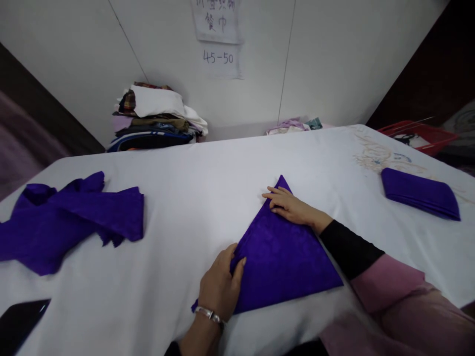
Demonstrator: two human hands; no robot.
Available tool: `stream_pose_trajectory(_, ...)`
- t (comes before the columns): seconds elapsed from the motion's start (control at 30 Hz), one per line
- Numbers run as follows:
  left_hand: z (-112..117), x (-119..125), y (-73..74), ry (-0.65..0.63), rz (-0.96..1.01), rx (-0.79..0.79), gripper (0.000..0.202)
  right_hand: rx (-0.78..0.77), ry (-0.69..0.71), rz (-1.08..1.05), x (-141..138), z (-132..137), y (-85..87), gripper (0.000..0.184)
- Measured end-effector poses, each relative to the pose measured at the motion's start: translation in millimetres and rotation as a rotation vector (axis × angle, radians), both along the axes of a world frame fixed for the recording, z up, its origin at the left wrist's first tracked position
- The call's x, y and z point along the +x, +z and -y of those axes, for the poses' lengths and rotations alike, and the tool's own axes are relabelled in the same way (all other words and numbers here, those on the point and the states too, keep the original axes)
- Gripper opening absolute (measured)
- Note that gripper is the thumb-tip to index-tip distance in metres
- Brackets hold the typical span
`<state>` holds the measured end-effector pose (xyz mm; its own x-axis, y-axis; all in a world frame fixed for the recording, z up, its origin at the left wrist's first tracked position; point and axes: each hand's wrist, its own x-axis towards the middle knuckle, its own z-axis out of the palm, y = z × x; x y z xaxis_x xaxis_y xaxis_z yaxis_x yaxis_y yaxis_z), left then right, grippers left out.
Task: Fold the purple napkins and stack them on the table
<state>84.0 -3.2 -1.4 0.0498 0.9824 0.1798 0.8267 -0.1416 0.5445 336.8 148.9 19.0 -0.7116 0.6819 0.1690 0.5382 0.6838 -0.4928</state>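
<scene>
A purple cloth napkin (pixel 285 262) lies folded into a triangle on the white table (pixel 200 198), its tip pointing away from me. My right hand (pixel 289 205) lies flat on the cloth near that far tip, fingers stretched out and pointing left. My left hand (pixel 220 284), with a silver bracelet at the wrist, rests on the triangle's near left corner; its fingers curl over the edge and the thumb presses on top.
A heap of unfolded purple napkins (pixel 70 217) lies at the left. A folded purple napkin (pixel 419 198) sits at the right. Stacked fabrics (pixel 156 118) stand by the wall, a red basket (pixel 419 134) at far right, a dark flat object (pixel 20 324) at the near left corner.
</scene>
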Motion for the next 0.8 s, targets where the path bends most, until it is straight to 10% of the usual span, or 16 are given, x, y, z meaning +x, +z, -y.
stream_pose_trajectory(0.8,-6.9,-1.0,6.6,-0.013,0.037,0.0,0.015,0.078,-0.034,-0.036,-7.2,-0.3,-9.8,0.007)
